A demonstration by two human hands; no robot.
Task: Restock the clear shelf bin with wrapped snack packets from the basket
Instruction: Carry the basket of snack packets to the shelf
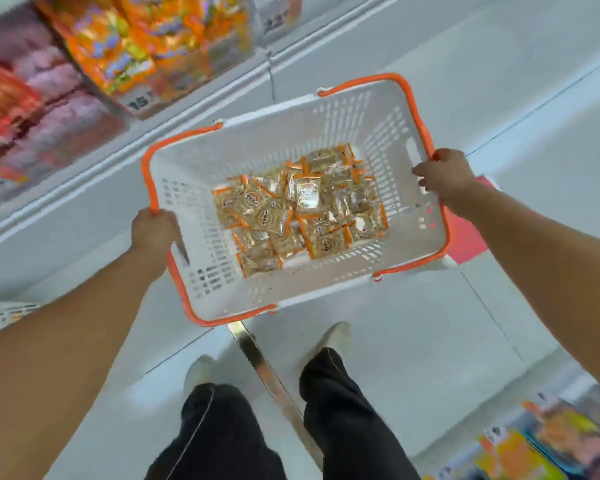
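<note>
A white slotted basket (392,126) with orange handles hangs in front of me above the floor. Several wrapped snack packets (300,211), golden with orange edges, lie in a pile on its bottom. My left hand (153,233) grips the basket's left rim at the orange handle. My right hand (444,174) grips the right rim by the other handle. No clear shelf bin can be made out in this blurred view.
Shelves of orange snack bags (118,46) and pink packs (49,109) run along the upper left. More colourful goods (551,441) sit at the lower right. My legs and shoes (333,337) stand on the white tiled floor, with a metal strip (257,358) between them.
</note>
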